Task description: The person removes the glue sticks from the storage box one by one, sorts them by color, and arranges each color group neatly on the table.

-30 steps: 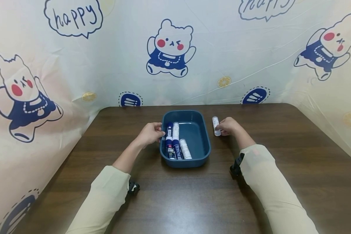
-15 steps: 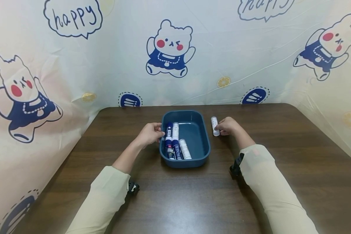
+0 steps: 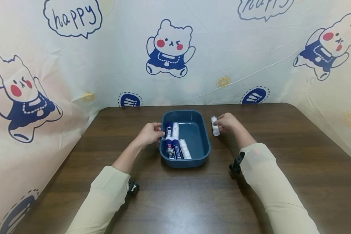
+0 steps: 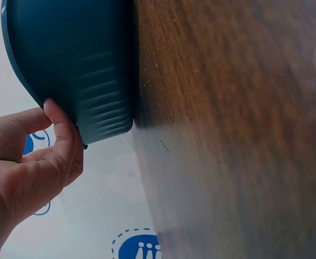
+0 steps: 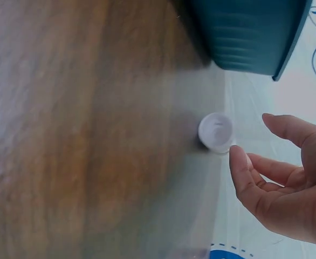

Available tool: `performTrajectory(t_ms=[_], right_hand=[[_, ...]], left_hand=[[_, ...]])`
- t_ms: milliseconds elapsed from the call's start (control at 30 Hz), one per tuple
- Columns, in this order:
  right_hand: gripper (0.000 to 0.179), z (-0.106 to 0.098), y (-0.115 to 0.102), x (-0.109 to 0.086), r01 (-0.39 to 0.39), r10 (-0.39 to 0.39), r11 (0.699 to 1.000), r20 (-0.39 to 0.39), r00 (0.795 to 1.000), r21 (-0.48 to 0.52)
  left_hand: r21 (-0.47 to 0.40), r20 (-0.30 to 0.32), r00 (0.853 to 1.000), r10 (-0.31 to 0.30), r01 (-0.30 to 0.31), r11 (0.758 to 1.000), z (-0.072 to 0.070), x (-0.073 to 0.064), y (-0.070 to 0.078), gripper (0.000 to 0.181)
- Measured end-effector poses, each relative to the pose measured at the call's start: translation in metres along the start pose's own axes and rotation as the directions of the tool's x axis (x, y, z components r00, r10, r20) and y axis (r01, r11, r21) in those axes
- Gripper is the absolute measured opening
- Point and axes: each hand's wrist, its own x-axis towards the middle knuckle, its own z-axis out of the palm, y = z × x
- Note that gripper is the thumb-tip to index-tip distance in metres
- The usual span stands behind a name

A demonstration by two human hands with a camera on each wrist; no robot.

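Observation:
A blue plastic bin (image 3: 197, 139) stands on the table, and my left hand (image 3: 148, 134) holds its left wall near the rim. In the left wrist view, bent fingers (image 4: 65, 137) meet the bin's wall (image 4: 101, 70). Right of the bin lies a white glue stick (image 3: 215, 131). My right hand (image 3: 229, 123) is at its right side, fingertips beside it. Seen end-on in the right wrist view, the glue stick (image 5: 216, 132) is close to the index fingertip (image 5: 237, 156), while the thumb (image 5: 282, 127) is held apart from it.
Inside the bin lie a dark blue marker (image 3: 168, 130), a white-and-blue marker (image 3: 175, 131) and a short white stick (image 3: 185, 149), all toward the left. The brown wooden table (image 3: 181, 201) ends at a printed cloth (image 3: 204, 65) behind.
My right hand has shifted slightly away from me along the glue stick, which lies in nearly the same place. My left hand and the bin have stayed put.

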Motion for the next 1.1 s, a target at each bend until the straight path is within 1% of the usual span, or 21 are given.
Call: performTrajectory(t_ms=[100, 267, 467, 733, 1100], right_hand=[[0.052, 0.001, -0.006, -0.003, 0.018, -0.019, 1.000, 0.006, 1.000, 0.019], [0.052, 0.004, -0.013, -0.008, 0.031, -0.033, 0.996, 0.021, 0.999, 0.085], [0.052, 0.007, -0.018, -0.012, 0.069, -0.071, 0.992, 0.019, 0.997, 0.103], [0.055, 0.009, -0.026, -0.013, 0.081, -0.087, 0.984, 0.035, 0.996, 0.157], [0.054, 0.020, -0.041, -0.020, 0.132, -0.137, 0.981, 0.025, 0.990, 0.142]], left_hand=[[0.002, -0.001, 1.000, 0.001, -0.001, 1.000, 0.000, 0.000, 0.000, 0.053], [0.005, -0.001, 1.000, 0.003, -0.003, 1.000, 0.000, 0.000, 0.000, 0.053], [0.002, 0.000, 1.000, -0.004, 0.004, 1.000, 0.000, 0.000, 0.000, 0.053], [0.004, 0.000, 1.000, 0.000, 0.000, 1.000, -0.001, -0.001, 0.001, 0.054], [0.007, -0.002, 1.000, 0.007, -0.007, 1.000, 0.000, 0.000, 0.001, 0.054]])
